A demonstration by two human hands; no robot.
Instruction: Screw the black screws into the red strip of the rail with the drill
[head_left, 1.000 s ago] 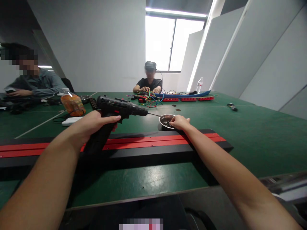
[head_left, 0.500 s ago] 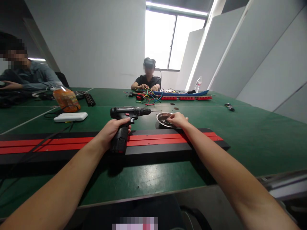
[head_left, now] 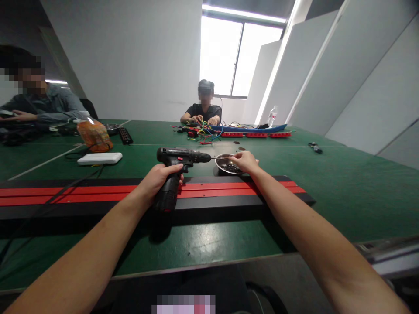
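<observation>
My left hand (head_left: 163, 179) is wrapped around the handle of a black cordless drill (head_left: 170, 192), its thumb along the side above the trigger. The drill lies level, its long thin bit pointing right over a round metal bowl (head_left: 218, 168). Small dark pieces (head_left: 231, 167) lie in the bowl. Over the bowl's right side, my right hand (head_left: 246, 162) is closed in a pinch, fingertips at the tip of the bit. Whatever sits between those fingertips is too small to make out. Below both hands runs a long black bar with a red grooved strip (head_left: 222, 190).
A white box-shaped device (head_left: 100, 158) and an orange-filled bottle (head_left: 94, 136) stand left, near a black power strip (head_left: 125, 136). Across the green table (head_left: 353, 187), a person (head_left: 204, 111) handles coloured wires (head_left: 206, 131). Another person (head_left: 55, 104) sits at far left. A cable (head_left: 62, 194) crosses the bar.
My right hand has risen slightly out of the bowl, its fingertips now meeting the bit. The drill has shifted right, bringing its bit over the bowl.
</observation>
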